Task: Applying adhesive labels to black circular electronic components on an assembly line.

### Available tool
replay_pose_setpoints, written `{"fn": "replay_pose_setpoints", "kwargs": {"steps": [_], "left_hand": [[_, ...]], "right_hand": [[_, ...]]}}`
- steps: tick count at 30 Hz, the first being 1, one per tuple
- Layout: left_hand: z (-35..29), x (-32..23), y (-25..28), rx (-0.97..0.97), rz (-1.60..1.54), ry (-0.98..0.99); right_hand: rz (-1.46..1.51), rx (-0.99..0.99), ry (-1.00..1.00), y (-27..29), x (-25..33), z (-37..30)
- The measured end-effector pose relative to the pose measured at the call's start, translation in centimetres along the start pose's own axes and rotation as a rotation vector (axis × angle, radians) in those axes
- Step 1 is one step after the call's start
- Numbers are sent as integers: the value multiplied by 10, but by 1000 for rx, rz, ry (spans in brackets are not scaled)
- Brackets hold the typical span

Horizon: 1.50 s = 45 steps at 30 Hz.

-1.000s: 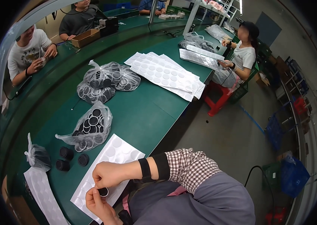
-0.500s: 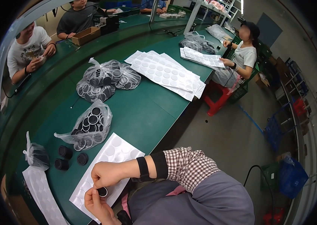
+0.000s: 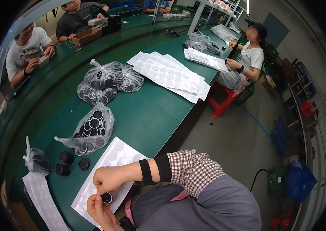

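A black disc with a white rim [image 3: 107, 197] is pinched in the fingers of my left hand [image 3: 100, 211], just above a white sheet of round stickers [image 3: 117, 154]. My right hand [image 3: 109, 179] reaches in from the right, its thumb and finger closed together at the disc's upper edge. Whatever may lie between those right fingertips is too small to tell. Beyond my hands, three black round caps [image 3: 66, 157] stand on the green table [image 3: 143, 119]. An opened clear bag [image 3: 93, 129] behind them holds several black discs with white rims.
Tied bags of discs [image 3: 101, 82] and a pile of sticker sheets [image 3: 166, 75] lie farther back. At the left are a small tied bag [image 3: 37, 159] and another sheet [image 3: 45, 200]. A person on a red stool [image 3: 224, 102] handles sheets; others sit across the table.
My hands stay almost in place at the disc. Across the table, one person now raises a pale block above the cardboard box. The person at right has shifted their hands slightly.
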State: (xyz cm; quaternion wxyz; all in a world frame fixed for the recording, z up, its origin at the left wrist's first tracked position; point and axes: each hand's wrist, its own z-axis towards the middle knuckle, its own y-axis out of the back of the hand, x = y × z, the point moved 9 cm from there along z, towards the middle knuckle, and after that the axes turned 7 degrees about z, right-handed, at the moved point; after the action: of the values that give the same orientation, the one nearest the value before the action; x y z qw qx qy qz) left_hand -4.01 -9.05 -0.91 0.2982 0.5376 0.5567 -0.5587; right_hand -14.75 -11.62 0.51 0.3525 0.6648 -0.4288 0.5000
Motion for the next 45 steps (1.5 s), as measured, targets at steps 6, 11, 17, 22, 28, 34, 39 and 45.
{"fn": "replay_pose_setpoints", "kwargs": {"steps": [6, 11, 17, 22, 28, 34, 39, 45], "left_hand": [[4, 7, 6, 40, -50, 47], [-4, 3, 20, -91, -38, 20], [5, 2, -1, 43, 11, 95], [0, 10, 7, 45, -129, 125], [-3, 7, 8, 54, -196, 113], [-2, 7, 13, 31, -153, 126], [-2, 6, 13, 44, -165, 43], [-5, 1, 12, 49, -163, -29]], "right_hand": [[124, 41, -81, -4, -4, -2], [-61, 80, 11, -17, -12, 17], [-23, 84, -115, 3, 7, -9], [113, 139, -212, -9, -3, -9], [151, 119, -192, -10, 1, -9], [187, 48, -121, -9, 1, -9], [210, 32, -107, -9, 2, -12], [295, 38, -70, -6, 4, -13]]}}
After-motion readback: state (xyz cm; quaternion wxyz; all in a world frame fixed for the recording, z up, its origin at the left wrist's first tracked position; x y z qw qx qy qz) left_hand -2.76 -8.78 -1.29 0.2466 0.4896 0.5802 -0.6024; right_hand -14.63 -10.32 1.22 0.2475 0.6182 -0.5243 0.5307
